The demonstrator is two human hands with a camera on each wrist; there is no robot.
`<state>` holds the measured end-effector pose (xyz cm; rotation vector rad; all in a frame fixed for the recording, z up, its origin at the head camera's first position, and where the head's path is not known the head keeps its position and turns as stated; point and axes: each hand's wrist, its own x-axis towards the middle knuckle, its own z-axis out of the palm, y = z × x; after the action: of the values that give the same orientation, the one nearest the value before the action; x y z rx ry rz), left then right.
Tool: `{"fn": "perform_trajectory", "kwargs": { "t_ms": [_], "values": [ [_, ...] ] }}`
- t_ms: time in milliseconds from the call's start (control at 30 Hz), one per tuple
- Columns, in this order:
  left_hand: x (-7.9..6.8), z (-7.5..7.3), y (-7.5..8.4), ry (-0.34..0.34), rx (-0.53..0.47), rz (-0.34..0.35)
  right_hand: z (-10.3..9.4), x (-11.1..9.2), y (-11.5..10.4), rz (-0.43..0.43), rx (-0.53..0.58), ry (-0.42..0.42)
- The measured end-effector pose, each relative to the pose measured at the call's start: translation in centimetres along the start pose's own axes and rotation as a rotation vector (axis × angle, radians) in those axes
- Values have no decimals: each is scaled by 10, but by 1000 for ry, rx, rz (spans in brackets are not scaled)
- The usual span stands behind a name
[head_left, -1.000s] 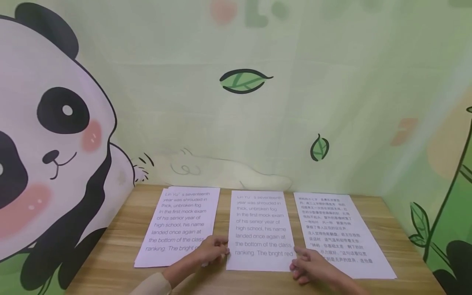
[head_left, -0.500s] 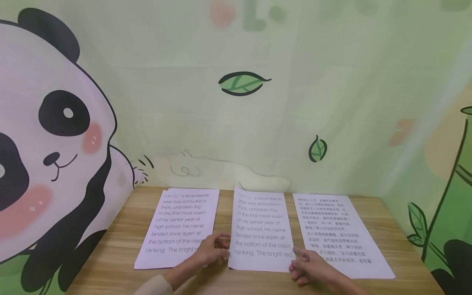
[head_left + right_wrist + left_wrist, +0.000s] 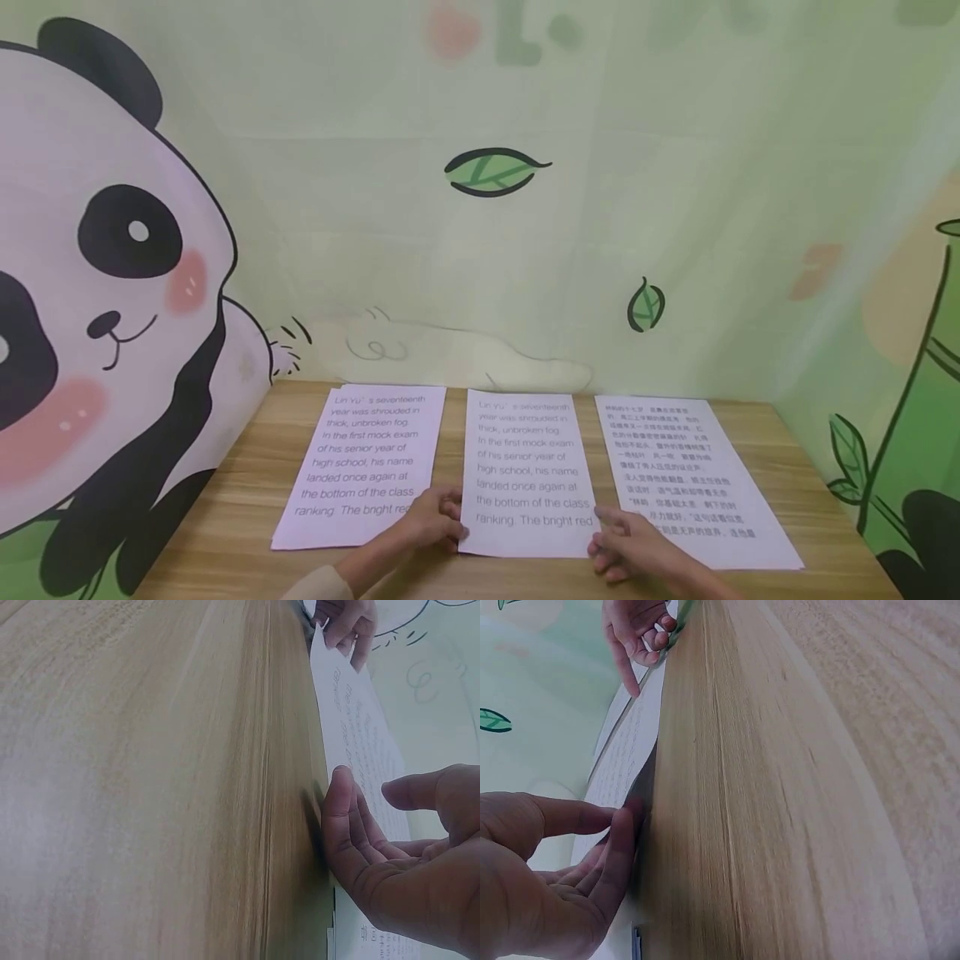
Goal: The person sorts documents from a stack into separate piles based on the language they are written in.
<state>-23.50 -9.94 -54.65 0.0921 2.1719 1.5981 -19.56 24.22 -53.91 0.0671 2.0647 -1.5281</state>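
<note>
A white sheet of printed English text [image 3: 525,467] lies in the middle of the table. At its lower left edge my left hand [image 3: 431,521] pinches the paper between thumb and fingers; in the left wrist view that edge is bent up a little off the wood. My right hand [image 3: 630,542] is at the lower right edge, fingertips right by the paper. The right wrist view shows its thumb [image 3: 412,791] apart from the bent fingers [image 3: 341,825], nothing gripped between them. Left of the middle sheet is another English text stack [image 3: 360,458], partly covered by my left hand.
A sheet of Chinese text [image 3: 690,475] lies on the right, its lower left part behind my right hand. All the papers rest on a wood-grain table [image 3: 240,467]. Behind it hangs a green backdrop [image 3: 360,208] with a printed panda [image 3: 112,292] and leaves.
The middle sheet's upper left corner, raised half a second ago, is down again, and the sheet sits slightly further left. My left hand has closed on its edge. The right hand stays nearly still.
</note>
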Motion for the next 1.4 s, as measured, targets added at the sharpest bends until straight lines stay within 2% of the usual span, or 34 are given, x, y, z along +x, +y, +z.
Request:
{"fn": "perform_trajectory", "kwargs": {
  "t_ms": [233,500,700,967,1167,1400],
  "values": [
    [-3,-6,-7,-23,-61,4,-5,-4,4,-38,7,12],
    [-10,-17,-17,-75,-122,55,-8,-1,3,-1,-50,35],
    [-15,-22,-16,-102,-135,69,-7,0,2,-2,-89,28],
    [-18,-23,-14,-101,-149,65,-1,0,-4,-30,30,10],
    [-17,-22,-20,-111,-156,56,1,3,-6,-47,6,21],
    [-18,-22,-20,-110,-138,53,-1,6,-7,-106,50,-31]
  ]
}}
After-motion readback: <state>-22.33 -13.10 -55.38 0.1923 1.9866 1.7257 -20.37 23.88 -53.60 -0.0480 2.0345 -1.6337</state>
